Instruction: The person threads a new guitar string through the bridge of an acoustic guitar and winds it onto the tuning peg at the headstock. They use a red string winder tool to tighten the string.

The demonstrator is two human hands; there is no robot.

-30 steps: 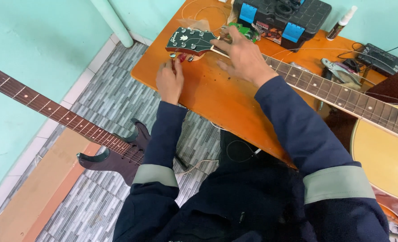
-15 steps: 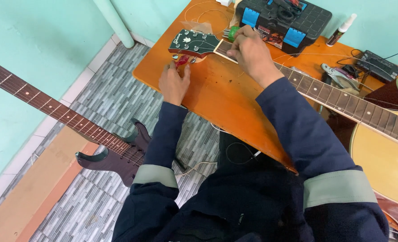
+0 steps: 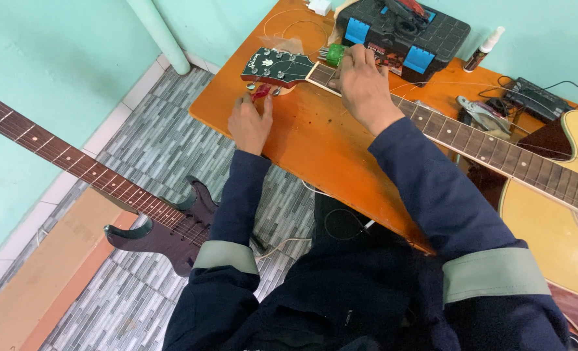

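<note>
Overhead, an acoustic guitar (image 3: 497,156) is lying across an orange table (image 3: 315,143). The left hand (image 3: 250,123) is pinching a small red winder (image 3: 261,91) at the headstock (image 3: 277,67) with closed fingers. The right hand (image 3: 365,88) is pressing curled fingers on the neck beside it.

A small guitar repair workshop: orange worktable (image 3: 341,149), black toolbox (image 3: 403,29), pliers (image 3: 481,114), and a second guitar (image 3: 107,188) leaning nearby

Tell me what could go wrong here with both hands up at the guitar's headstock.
1. The left hand holds a small red tool at the tuners of the headstock, which lies near the orange table edge; a slip could drop the tool.
2. The right hand presses the neck; loose string curls nearby and might snag or whip.
</note>
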